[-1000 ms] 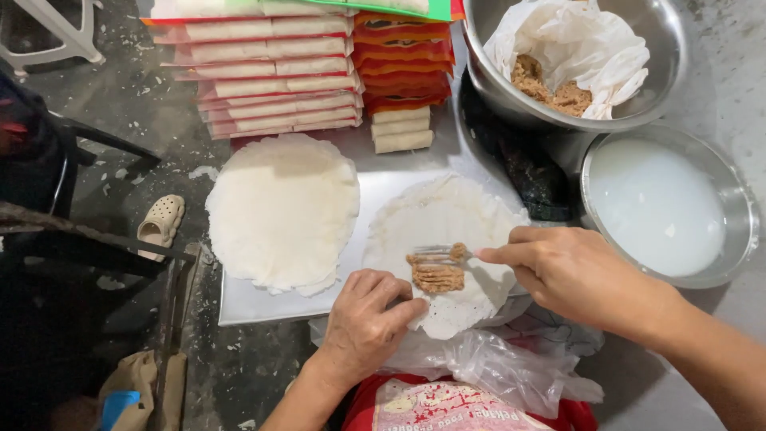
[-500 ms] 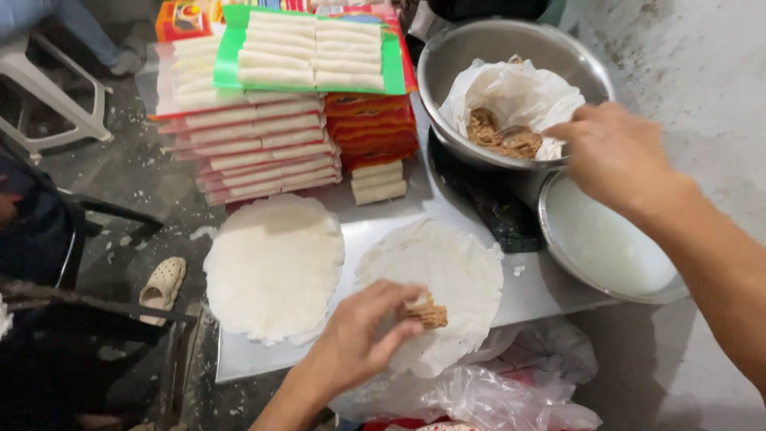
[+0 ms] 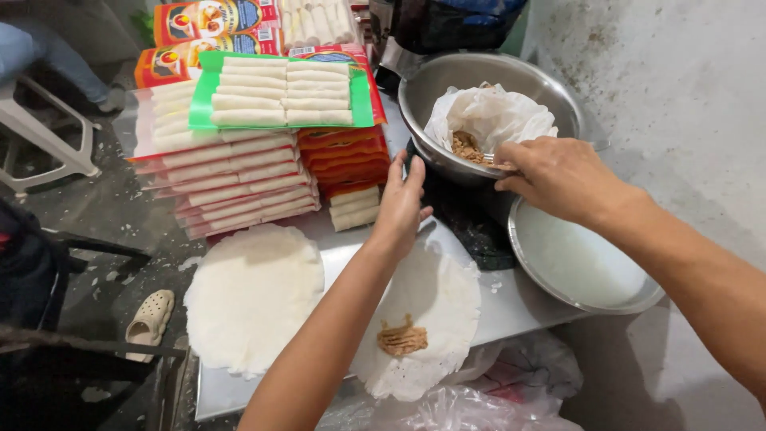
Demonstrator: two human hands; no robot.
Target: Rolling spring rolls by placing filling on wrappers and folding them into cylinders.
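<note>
Flanking wrapper (image 3: 435, 307): wrapper stack (image 3: 254, 295), milky bowl (image 3: 578, 263). Left hand (image 3: 399, 203) spread; utensil gripped by right hand (image 3: 558, 175) in steel bowl (image 3: 447, 88).

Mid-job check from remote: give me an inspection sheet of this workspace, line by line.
Surface: metal tray on a grey floor, with white crumbs scattered to the left.
Job's things: round wrapper carrying a dab of brown filling; stack of wrappers; steel bowl with a bag of filling; bowl of white liquid.
Clutter: packs of finished rolls; loose plastic bags; a sandal.
Grippers: left hand open, resting by the wrapper's far edge; right hand gripping a utensil in the filling bag.
Cables: nothing seen.
Surroundings: white stool, dark chair frame, another person's leg top left.
</note>
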